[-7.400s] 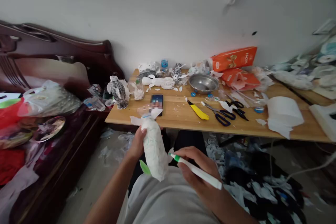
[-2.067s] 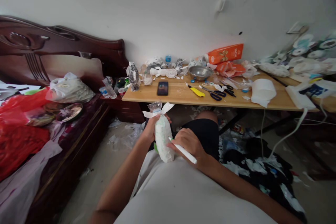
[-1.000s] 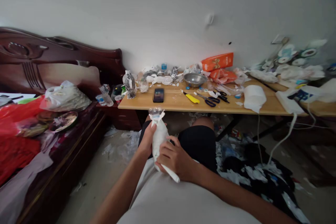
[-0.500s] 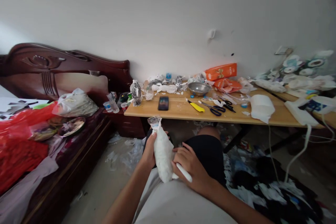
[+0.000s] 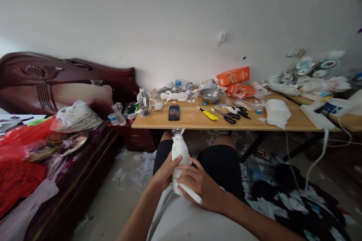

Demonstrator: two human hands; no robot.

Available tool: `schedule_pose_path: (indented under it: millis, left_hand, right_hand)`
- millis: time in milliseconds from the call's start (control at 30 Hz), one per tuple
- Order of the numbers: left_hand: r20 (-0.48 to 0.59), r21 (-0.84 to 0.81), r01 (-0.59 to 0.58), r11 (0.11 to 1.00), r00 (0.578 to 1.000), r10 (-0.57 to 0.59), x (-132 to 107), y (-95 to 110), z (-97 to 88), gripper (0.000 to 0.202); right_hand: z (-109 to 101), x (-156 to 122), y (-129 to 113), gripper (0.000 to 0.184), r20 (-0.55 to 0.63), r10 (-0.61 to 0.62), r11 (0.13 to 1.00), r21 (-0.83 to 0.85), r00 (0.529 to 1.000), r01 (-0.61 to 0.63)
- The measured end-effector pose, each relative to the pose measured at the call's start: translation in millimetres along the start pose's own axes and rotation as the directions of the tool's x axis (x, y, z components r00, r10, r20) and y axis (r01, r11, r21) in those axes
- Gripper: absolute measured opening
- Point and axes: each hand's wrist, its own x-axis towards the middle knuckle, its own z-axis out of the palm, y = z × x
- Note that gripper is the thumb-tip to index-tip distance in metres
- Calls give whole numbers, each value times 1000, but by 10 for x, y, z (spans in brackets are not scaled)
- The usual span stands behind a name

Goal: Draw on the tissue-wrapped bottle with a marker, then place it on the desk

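A plastic bottle (image 5: 179, 150) covered in white paper stands nearly upright over my lap, its clear neck showing at the top. My left hand (image 5: 166, 171) is closed around its left side, thumb across the front. With fingers against the bottle's right side, my right hand (image 5: 198, 182) also holds a slim white stick-shaped object (image 5: 191, 193) tucked under its palm. The far end of that object is hidden, so its kind is unclear.
On the wooden table (image 5: 158, 122) are a phone (image 5: 174, 113), a yellow cutter (image 5: 208, 114), scissors (image 5: 227, 117), a metal bowl (image 5: 211, 95), a black-and-white bottle (image 5: 144, 102) and a white paper roll (image 5: 277, 113). A bed (image 5: 85, 173) stands left; litter covers the floor at right.
The wrapped bottle has turned more upright and shifted slightly right. My left hand has moved lower on it, and my right hand now lies across its front right side.
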Motion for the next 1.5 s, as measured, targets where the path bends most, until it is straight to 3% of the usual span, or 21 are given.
schedule_pose_path:
  millis: [167,333,500,700,933,1200,1400,1500]
  left_hand:
    - [-4,49,3,999,1000,-3,54,-169,118,54]
    - [-143,111,-183,977,970,198,160,-235,36,57]
    - [-160,130,-295,946,936,314,196,-268,-15,57]
    - [-80,92,-346,934,932,354,165,-256,34,69]
    - [-76,148,-400,904,907,414,181,-363,61,67]
    - [-108,161,-363,918,918,381,167,-413,87,65]
    - [-122,129,-355,926,921,370,201,-401,60,66]
    - [-148,98,-320,942,932,332,198,-391,64,69]
  right_hand:
    - [-82,-8,-56,12,9,-3,983,-186,1000,5]
    - [-136,7,-71,8,-147,91,971,-208,985,-121]
    - [-129,0,-20,18,-192,153,986,-41,969,-163]
    - [-211,117,132,18,-315,346,936,182,884,-302]
    - [-134,205,172,14,-279,335,930,252,900,-268]
    - [-64,62,288,12,-339,465,877,304,818,-372]
    - [-69,197,185,16,-364,275,953,229,890,-201]
    - [-97,203,205,11,-377,319,944,203,869,-259]
